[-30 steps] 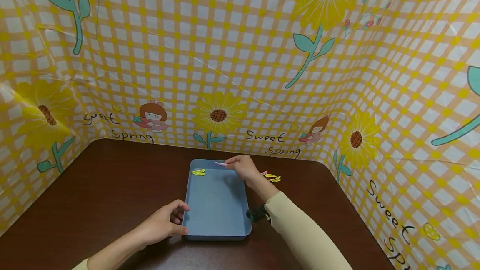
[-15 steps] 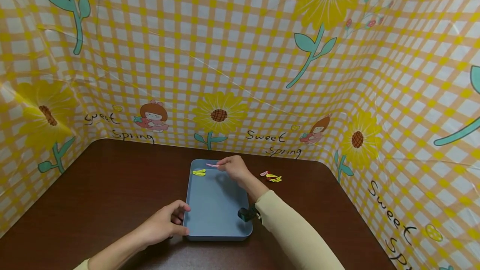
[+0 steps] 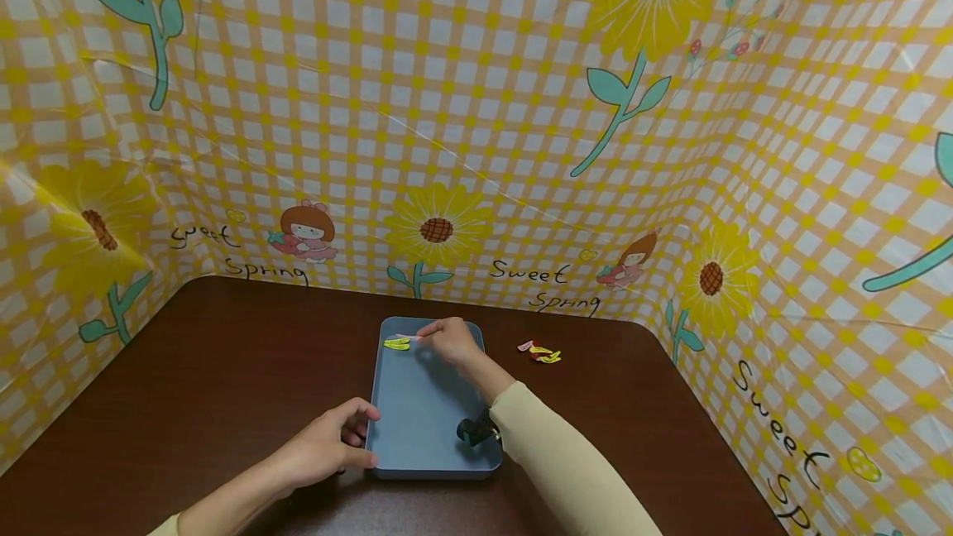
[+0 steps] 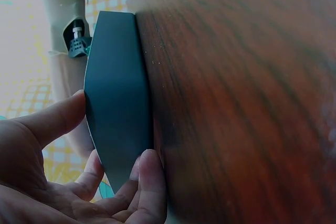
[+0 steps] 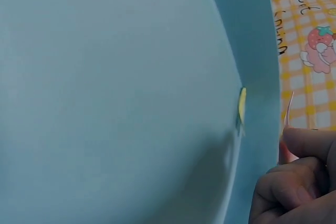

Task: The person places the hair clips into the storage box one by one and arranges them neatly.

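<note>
A shallow blue-grey tray (image 3: 417, 437) lies lengthwise on the table. My left hand (image 3: 328, 443) grips the tray's near left corner, thumb and fingers on its rim and wall in the left wrist view. Over the tray's far end, my right hand (image 3: 452, 342) pinches a slim pink hair clip (image 5: 289, 106) between thumb and finger, its tip pointing left. Close beside that clip, yellow hair clips (image 3: 397, 345) lie in the far left corner of the tray. The right hand's curled fingers hide part of the pink clip.
A small pile of yellow, pink and red hair clips (image 3: 545, 353) lies on the dark wood table (image 3: 596, 420), right of the tray. Behind and at both sides rises a checked sunflower cloth (image 3: 342, 147). A dark wrist device (image 3: 473, 432) hangs over the tray.
My right hand has moved left and lower with the pink hair clip, towards the yellow hair clips in the tray. The left hand has stayed at the tray's corner.
</note>
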Tool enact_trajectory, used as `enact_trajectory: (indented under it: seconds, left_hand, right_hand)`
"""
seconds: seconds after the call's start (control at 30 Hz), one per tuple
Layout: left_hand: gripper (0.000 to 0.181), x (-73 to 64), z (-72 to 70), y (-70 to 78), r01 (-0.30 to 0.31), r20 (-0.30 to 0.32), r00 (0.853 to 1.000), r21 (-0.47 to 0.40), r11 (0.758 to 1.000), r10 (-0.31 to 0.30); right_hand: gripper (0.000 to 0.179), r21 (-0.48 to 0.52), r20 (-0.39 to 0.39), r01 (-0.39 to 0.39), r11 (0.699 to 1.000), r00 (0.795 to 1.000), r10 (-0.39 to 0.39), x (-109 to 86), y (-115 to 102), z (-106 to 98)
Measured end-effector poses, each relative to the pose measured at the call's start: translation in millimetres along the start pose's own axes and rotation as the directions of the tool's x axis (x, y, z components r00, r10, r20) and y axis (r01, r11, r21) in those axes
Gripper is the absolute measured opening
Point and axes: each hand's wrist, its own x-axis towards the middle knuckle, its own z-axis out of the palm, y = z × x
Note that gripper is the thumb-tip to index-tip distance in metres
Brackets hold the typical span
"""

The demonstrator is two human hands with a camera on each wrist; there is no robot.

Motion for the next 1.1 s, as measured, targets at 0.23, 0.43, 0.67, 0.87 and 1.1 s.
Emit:
enact_trajectory:
  seconds: [0.23,0.43,0.67,0.87,1.1]
  left_hand:
    - [0.049,0.0,-0.2,1.3,-0.004,0.001,1.000,-0.001,1.000,0.004]
    - [0.050,-0.1,0.0,1.3,-0.006,0.001,1.000,0.001,1.000,0.006]
    - [0.050,0.7,1.2,2.2,0.000,-0.001,1.000,0.007,1.000,0.000]
    - [0.050,2.3,1.7,2.2,0.005,-0.003,1.000,0.005,1.000,-0.005]
    - [0.050,3.5,0.9,-1.2,0.006,-0.012,1.000,0.007,1.000,-0.006]
  right_hand:
    - [0.016,0.025,0.005,-0.013,1.000,1.000,0.013,3.6,9,12]
    - [0.016,0.040,-0.005,-0.007,0.999,1.000,0.007,1.6,12,20]
    - [0.014,0.000,-0.030,0.008,1.000,1.000,-0.008,0.8,15,24]
    - [0.011,-0.068,-0.052,0.059,0.996,0.997,-0.063,2.5,18,25]
    - [0.010,-0.097,-0.066,0.077,0.992,0.994,-0.084,3.2,17,29]
